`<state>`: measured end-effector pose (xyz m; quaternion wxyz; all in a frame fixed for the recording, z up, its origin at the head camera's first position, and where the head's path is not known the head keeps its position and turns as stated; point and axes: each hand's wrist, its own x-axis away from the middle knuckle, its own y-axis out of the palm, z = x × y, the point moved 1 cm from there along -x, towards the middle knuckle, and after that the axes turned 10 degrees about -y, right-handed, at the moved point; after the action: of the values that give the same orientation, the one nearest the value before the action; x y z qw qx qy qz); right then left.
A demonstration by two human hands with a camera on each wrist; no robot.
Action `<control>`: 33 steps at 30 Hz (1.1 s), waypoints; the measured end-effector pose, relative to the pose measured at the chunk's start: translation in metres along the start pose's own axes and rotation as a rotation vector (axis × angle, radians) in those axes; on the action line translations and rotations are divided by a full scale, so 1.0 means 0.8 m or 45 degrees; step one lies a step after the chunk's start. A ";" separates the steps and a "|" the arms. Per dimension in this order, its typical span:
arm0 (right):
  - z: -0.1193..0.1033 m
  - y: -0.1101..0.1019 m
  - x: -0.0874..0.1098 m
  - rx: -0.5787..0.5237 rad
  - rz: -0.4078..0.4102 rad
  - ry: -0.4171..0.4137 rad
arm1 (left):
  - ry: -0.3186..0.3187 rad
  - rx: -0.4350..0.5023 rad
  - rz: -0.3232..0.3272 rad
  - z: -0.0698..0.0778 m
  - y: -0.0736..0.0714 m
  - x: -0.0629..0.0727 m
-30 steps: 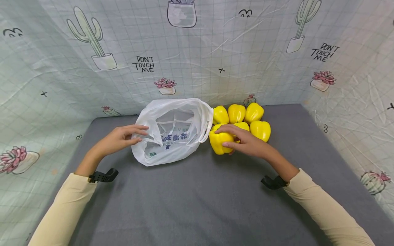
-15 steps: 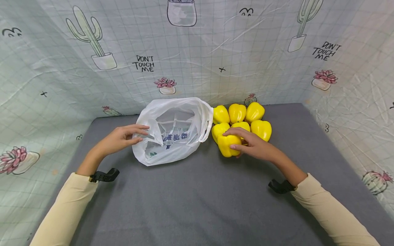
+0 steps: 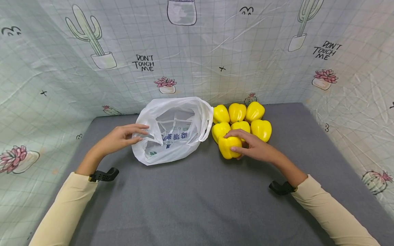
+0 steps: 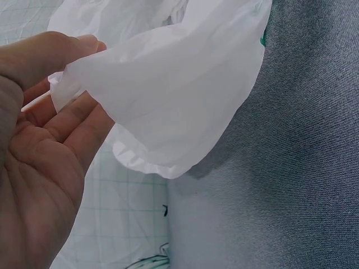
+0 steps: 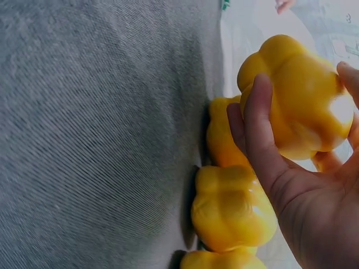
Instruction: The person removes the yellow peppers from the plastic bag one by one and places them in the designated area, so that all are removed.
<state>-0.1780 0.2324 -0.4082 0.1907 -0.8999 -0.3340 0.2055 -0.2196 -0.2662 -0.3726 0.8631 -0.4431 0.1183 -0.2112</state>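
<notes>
My right hand (image 3: 253,145) grips a yellow bell pepper (image 3: 227,147) between thumb and fingers. In the right wrist view that pepper (image 5: 297,95) appears raised above the cloth, in front of the other peppers. To the left, a white plastic bag (image 3: 181,155) lies with its wide mouth facing me and blue print showing inside. My left hand (image 3: 118,138) holds the bag's left rim. In the left wrist view, the thin plastic (image 4: 174,89) passes between the thumb and the fingers, which are partly hidden behind it.
Several more yellow bell peppers (image 3: 261,130) stand in two rows right of the bag, the nearest ones behind the held pepper. A dark grey cloth (image 3: 191,201) covers the table. A printed cactus curtain (image 3: 197,61) hangs behind and along both sides.
My right hand has moved the pepper slightly right and toward me, uncovering a pepper behind it. The left hand and the bag have stayed in place.
</notes>
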 end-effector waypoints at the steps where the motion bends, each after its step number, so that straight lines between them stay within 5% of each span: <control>1: 0.002 0.001 0.000 -0.008 -0.001 0.001 | -0.005 0.007 0.002 0.000 0.000 0.000; 22: 0.003 0.017 0.007 -0.015 -0.134 0.068 | 0.006 0.009 0.000 -0.004 0.002 -0.002; 33: 0.000 0.018 0.008 -0.030 -0.114 0.085 | 0.004 0.009 -0.008 -0.004 0.001 -0.001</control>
<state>-0.1659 0.2268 -0.4170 0.2000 -0.8927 -0.3697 0.1627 -0.2210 -0.2678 -0.3749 0.8639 -0.4399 0.1176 -0.2151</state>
